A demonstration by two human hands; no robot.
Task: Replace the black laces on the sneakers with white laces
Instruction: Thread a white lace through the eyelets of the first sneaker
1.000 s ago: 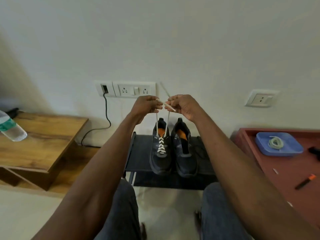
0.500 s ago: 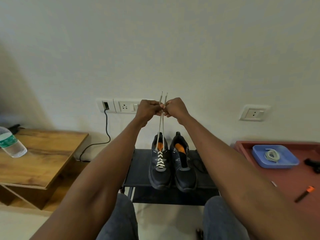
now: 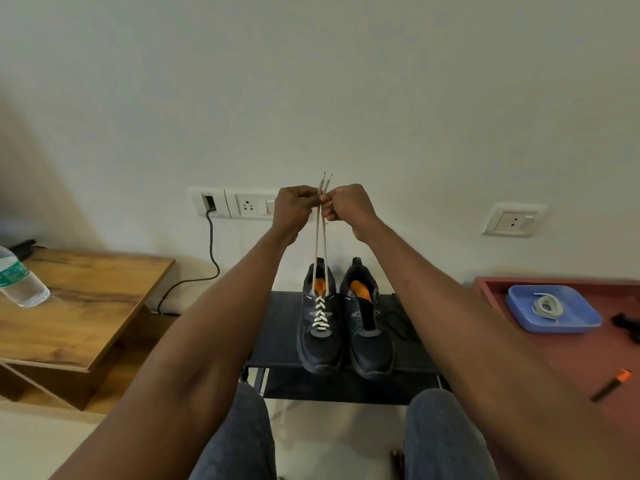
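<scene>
Two dark sneakers stand side by side on a black rack (image 3: 277, 327). The left sneaker (image 3: 317, 344) is threaded with a white lace (image 3: 320, 315); the right sneaker (image 3: 369, 337) has open eyelets and no lace. Both ends of the white lace run straight up, taut, from the left sneaker. My left hand (image 3: 294, 211) and my right hand (image 3: 348, 206) are held together above the shoes, each pinching one lace end, with the tips sticking up side by side. A black lace (image 3: 396, 323) lies on the rack right of the shoes. A second white lace (image 3: 547, 306) lies coiled in a blue tray (image 3: 585, 318).
A wooden table (image 3: 79, 306) at the left carries a water bottle (image 3: 20, 285). A red table (image 3: 588, 358) at the right holds the tray, a black object and an orange-tipped marker (image 3: 611, 384). Wall sockets (image 3: 247, 204) and a hanging cable (image 3: 211, 254) are behind. My knees are below.
My hands came together and rose, drawing both lace ends straight up until the tips line up side by side. The view tilted up a little.
</scene>
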